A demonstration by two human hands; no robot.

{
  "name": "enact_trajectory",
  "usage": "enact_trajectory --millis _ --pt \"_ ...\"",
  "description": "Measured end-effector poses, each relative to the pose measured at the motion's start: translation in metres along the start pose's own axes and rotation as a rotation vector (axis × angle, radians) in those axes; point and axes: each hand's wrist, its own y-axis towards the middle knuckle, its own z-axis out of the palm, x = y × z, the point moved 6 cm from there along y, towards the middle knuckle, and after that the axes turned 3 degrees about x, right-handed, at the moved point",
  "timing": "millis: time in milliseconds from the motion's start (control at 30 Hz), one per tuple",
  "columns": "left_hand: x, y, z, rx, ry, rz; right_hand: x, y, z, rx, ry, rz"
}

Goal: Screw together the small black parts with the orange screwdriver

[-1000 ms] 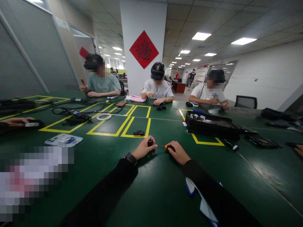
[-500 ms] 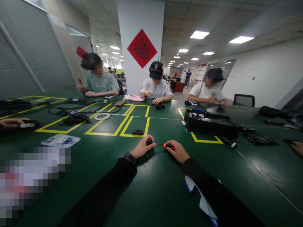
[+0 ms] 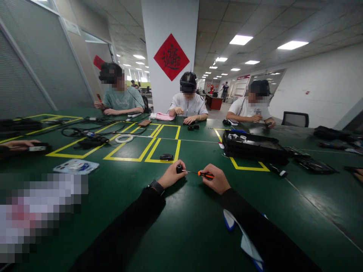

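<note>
Orange and black, the handle of a screwdriver (image 3: 206, 175) sits in the right hand (image 3: 217, 179), fingers wrapped closely around it. Its thin shaft points across to the left hand (image 3: 171, 175), which grips a small black part (image 3: 179, 169) between curled fingers; whether the tip touches that part is too small to tell. Both things are over the green table (image 3: 181, 234), in front of the person. Just beyond the left hand, a black piece (image 3: 166, 156) lies inside a yellow tape outline (image 3: 178, 149).
</note>
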Motion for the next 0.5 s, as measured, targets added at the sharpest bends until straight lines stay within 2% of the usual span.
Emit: enact_trajectory --millis 500 --pt "0.0006 0.0006 0.0 -0.013 -0.036 0.009 0.0015 -0.0002 -0.0014 0.031 -0.077 0.003"
